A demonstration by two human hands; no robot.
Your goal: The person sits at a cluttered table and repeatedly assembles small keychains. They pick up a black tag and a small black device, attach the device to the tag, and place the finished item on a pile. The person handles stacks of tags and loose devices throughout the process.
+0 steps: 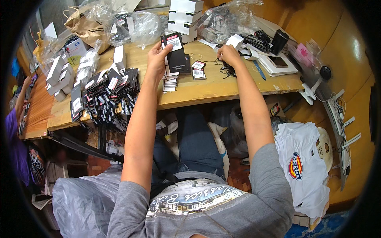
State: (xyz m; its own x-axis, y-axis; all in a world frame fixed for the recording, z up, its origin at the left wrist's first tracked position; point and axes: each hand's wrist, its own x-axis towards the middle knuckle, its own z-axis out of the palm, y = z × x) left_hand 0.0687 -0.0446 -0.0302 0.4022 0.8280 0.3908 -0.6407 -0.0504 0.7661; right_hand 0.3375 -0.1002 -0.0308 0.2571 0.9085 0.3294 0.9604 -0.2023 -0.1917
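Note:
My left hand (156, 59) grips a black hang tag (173, 44) with a white barcode sticker and a red strip at its top, held up above the table. Behind and below it, another black tag (183, 65) shows beside a small stack of tags (170, 84). At the right, my right hand (229, 54) has its fingers closed at a tangle of black cords (227, 70); what exactly lies in the fingertips is hidden. Between my hands, small tags with barcode stickers (198, 70) lie on the wooden table (206, 89).
A large heap of black tags with cords (107, 93) covers the table's left. White boxes (184, 18) are stacked at the back, beside plastic bags (147, 29). A phone (278, 61) lies on papers at right, near a black cup (279, 41). Another person's arm (23, 93) is far left.

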